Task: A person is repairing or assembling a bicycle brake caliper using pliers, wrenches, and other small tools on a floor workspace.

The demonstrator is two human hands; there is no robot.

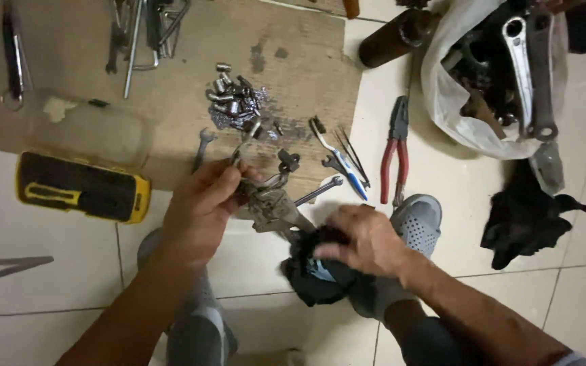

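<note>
My left hand [198, 210] grips a greasy metal clamp-like tool [271, 203] by its upper end, just over the front edge of a cardboard sheet [171, 74]. My right hand [367, 240] presses a dark rag [313, 271] against the lower end of that tool. Both hands hover above my feet in grey perforated shoes [418, 220] on the tiled floor.
On the cardboard lie a pile of small metal sockets [235, 98], spanners [201, 146] and hex keys [144, 34]. A yellow and black tool case [83, 186] sits left. Red-handled pliers [395, 152], a white bag of bike parts [496, 74] and a black cloth [527, 217] lie right.
</note>
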